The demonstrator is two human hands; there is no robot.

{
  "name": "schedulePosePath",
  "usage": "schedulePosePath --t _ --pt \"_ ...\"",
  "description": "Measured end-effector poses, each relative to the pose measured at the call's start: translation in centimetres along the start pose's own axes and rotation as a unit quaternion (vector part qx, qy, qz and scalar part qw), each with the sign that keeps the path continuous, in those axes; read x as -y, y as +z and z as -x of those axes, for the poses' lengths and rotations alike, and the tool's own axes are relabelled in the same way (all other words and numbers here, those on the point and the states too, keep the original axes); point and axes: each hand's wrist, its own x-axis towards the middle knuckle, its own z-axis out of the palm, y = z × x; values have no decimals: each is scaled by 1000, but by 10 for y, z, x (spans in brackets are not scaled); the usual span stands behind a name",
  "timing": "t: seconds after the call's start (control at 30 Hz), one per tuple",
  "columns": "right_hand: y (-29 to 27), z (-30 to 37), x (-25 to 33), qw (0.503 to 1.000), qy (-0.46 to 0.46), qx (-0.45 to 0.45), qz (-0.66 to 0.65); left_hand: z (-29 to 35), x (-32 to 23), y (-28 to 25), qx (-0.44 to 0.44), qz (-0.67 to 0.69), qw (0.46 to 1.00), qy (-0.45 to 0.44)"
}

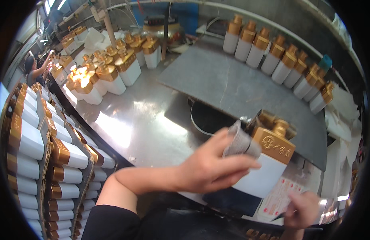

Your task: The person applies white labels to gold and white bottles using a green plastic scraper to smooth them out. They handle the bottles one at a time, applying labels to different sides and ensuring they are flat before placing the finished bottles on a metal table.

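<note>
A large white bottle with a gold embossed shoulder and neck stands tilted in front of me, its lower end by a dark navy block. My left hand is closed on a folded grey cloth at the bottle's left side, fingers reaching across the white face. Whether the fingers press on the bottle is unclear. To the right of the bottle, my right hand is blurred, its fingers curled over a sheet of red-marked labels. Anything between those fingers cannot be made out.
Several white-and-gold bottles line the back of a raised grey board. More bottles stand on the metal table at the far left. Stacked bottles with cardboard dividers rise at the left. A dark round pot sits under the board. Another person works far left.
</note>
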Motion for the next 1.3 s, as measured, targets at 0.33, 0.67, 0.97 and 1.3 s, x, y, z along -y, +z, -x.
schedulePosePath --t 0.33,0.67,0.97,1.3 --pt "-19 90 -2 824 408 233 -316 75 -2 9 -118 -86 955 -258" --pt "-59 202 -30 843 515 41 -149 8 9 16 -197 -258 935 -144" --pt "-94 244 -138 837 546 37 30 -32 -16 66 -217 -317 918 -98" --pt "-69 226 -153 837 525 152 22 -13 0 69 -222 -300 907 -197"
